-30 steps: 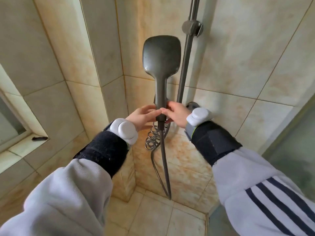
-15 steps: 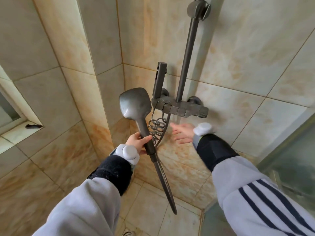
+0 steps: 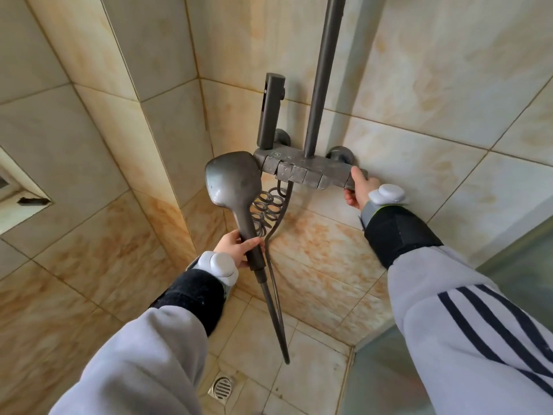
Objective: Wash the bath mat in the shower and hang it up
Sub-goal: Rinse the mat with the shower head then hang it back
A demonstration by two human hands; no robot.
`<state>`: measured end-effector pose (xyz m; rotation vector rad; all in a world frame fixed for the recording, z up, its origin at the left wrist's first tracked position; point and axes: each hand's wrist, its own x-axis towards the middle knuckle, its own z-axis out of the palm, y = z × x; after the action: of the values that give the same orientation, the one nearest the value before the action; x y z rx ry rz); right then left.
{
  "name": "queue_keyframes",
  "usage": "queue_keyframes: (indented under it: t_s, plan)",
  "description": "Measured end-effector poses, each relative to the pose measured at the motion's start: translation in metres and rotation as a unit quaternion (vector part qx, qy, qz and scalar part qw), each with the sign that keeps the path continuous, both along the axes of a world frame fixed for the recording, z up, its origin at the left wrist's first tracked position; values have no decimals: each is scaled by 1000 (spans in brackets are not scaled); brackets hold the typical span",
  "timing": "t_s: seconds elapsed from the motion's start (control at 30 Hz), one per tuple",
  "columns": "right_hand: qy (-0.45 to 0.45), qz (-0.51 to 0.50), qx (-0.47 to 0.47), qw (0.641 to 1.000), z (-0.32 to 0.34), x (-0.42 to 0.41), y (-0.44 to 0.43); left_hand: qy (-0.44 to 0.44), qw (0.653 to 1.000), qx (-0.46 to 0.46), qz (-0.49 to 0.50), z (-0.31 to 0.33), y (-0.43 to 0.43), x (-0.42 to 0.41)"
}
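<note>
as left hand (image 3: pixel 236 247) grips, grey shower head (image 3: pixel 232 178)

Home bathroom, shower corner. Landmark: grey mixer bar (image 3: pixel 305 172) w/ push buttons, fixed to the tiled wall (image 3: pixel 434 85). Riser pipe (image 3: pixel 324 73) runs straight up from its top; slim side sprayer (image 3: pixel 270 112) stands at its left end. Hand shower (image 3: pixel 232 178) is just left of the bar, hose (image 3: pixel 276 298) coiled under it & trailing down. Beige marble-look tiles w/ orange staining all round. Below the bar, to the left, a metal floor drain (image 3: pixel 222 387). Frosted glass screen (image 3: pixel 523 280) right of the bar; recessed ledge (image 3: pixel 27 202) far left.
</note>
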<state>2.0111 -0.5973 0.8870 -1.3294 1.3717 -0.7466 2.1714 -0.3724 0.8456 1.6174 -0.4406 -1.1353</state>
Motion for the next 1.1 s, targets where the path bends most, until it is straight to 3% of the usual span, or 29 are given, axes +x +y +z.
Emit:
queue_keyframes:
  t_s: [0.23, 0.37, 0.47, 0.57, 0.6, 0.67, 0.77, 0.87, 0.97, 1.1]
  plan:
    - [49, 20, -117, 992, -10, -3, 10, 2, 998, 30, 48, -20, 48, 13]
    - [72, -1, -116, 991, -8, -16, 7, -21, 995, 59, 82, -35, 94, 23]
    - [-69, -18, -44, 996, -5, -14, 17, -13, 987, 84, 138, -48, 147, 37]
    - [-228, -56, 94, 968, -25, 0, 62, 9, 975, 86, 207, -59, 217, 51]
    - [-238, -45, 132, 961, -39, 10, 79, 16, 970, 88, 227, -64, 239, 55]
    - [-153, 23, 185, 970, -71, 44, 134, 27, 959, 80, 270, -72, 290, 59]
    - [-40, 168, 248, 953, -100, 105, 223, 68, 941, 73, 325, -79, 348, 61]
    - [74, 355, 213, 907, -111, 182, 344, 111, 905, 74, 405, -95, 434, 62]
    - [139, 506, 166, 835, -100, 226, 441, 138, 874, 59, 463, -100, 489, 49]
    - [204, 705, 62, 676, -92, 262, 586, 168, 801, 40, 573, -113, 575, 27]
